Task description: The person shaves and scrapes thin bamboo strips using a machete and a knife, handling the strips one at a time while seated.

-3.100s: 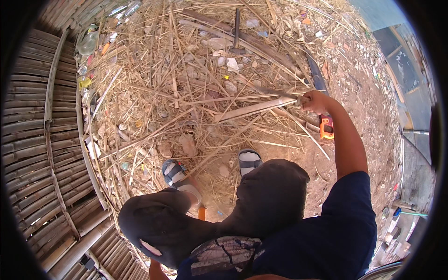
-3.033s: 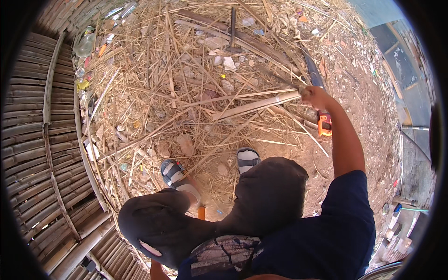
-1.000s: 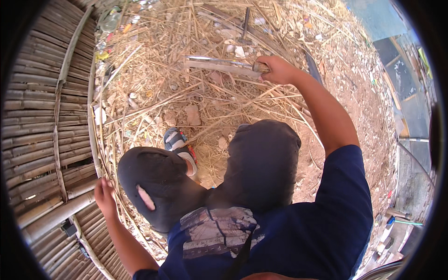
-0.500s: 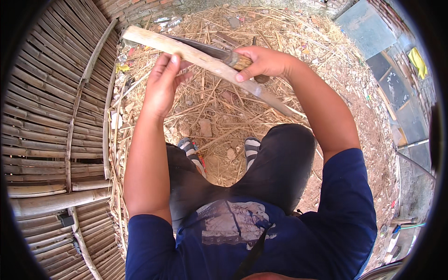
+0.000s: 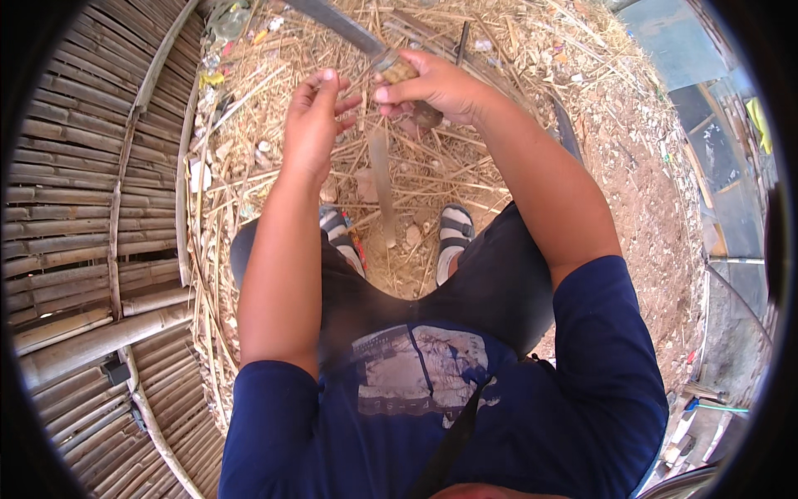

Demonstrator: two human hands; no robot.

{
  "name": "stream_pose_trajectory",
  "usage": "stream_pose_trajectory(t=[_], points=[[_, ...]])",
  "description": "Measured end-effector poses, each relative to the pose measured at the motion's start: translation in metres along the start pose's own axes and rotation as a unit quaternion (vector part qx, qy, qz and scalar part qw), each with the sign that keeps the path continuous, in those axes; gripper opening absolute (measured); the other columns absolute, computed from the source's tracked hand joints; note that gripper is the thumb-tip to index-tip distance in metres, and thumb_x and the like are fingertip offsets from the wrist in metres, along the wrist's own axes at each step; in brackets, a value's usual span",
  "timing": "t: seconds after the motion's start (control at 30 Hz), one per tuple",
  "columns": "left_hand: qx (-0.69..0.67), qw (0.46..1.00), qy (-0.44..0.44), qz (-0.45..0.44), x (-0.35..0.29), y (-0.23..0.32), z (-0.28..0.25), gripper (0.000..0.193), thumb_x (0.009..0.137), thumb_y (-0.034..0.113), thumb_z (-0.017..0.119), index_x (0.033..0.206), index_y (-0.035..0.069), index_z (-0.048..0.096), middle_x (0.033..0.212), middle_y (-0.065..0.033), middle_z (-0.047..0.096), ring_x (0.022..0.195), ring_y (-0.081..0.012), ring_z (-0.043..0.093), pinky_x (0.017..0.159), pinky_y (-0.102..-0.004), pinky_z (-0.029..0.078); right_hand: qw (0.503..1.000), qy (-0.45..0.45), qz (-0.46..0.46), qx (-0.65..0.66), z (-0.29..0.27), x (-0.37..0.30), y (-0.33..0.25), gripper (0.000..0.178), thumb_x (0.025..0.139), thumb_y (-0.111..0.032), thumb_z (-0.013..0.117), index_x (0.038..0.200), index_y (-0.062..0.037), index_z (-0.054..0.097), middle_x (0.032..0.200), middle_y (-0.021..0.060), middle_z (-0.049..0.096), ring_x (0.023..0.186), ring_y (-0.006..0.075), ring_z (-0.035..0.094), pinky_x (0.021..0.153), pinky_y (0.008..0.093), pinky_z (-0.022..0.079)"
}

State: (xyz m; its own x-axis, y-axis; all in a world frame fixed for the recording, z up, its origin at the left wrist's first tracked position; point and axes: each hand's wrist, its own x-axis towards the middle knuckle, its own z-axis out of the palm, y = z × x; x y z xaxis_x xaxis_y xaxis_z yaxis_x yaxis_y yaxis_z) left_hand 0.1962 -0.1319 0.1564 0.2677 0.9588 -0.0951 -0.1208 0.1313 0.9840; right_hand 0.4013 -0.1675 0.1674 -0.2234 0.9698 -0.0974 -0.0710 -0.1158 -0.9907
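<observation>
In my right hand (image 5: 436, 87) is a machete, its wooden handle (image 5: 397, 71) gripped and its grey blade (image 5: 341, 27) slanting away to the far left. A brown rounded piece, perhaps the handle's butt, shows below that hand. My left hand (image 5: 317, 108) hovers just left of the handle, fingers apart, with nothing visible in it. Between my feet and below the hands is a pale wooden slat (image 5: 381, 179), nearly upright in the picture and slightly blurred. I cannot tell whether it lies on the ground or is in the air.
Straw and split strips (image 5: 274, 108) litter the ground. A wall of bamboo poles (image 5: 66, 208) runs along my left. My sandalled feet (image 5: 455, 237) stand close to the slat. A dark strip (image 5: 567, 129) lies beyond my right forearm, and grey panels (image 5: 682, 46) stand at the far right.
Both hands have let go of the wooden slat, which has swung from slanting across them to upright between my feet. The machete stays in my right hand, which moved left and slightly farther away.
</observation>
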Motion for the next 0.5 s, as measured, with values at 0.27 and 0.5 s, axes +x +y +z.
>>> stream_pose_trajectory(t=[0.27,0.5], points=[[0.229,0.956,-0.078,-0.163,0.031,-0.106,-0.035,0.065,0.103,0.054,0.051,0.142,0.002,0.050,0.132,-0.0142,0.061,0.113,-0.0255,0.064,0.088,-0.0397,0.051,0.978,0.173,0.048,0.104,-0.014,0.009,0.061,0.048,0.089,-0.015,0.079,0.123,0.0003,0.049,0.100,0.0095,0.069,0.091,0.0182,0.072,0.081,0.0337,0.063],[0.447,0.865,-0.090,-0.209,0.064,-0.248,-0.053,0.056,0.094,0.052,0.065,0.114,0.000,0.070,0.114,-0.0233,0.071,0.108,-0.0366,0.068,0.093,-0.0436,0.052,0.972,0.213,-0.019,0.097,-0.035,0.011,0.021,0.042,0.089,-0.011,0.076,0.122,-0.0026,0.051,0.105,0.0110,0.068,0.093,0.0209,0.071,0.081,0.0357,0.062]])
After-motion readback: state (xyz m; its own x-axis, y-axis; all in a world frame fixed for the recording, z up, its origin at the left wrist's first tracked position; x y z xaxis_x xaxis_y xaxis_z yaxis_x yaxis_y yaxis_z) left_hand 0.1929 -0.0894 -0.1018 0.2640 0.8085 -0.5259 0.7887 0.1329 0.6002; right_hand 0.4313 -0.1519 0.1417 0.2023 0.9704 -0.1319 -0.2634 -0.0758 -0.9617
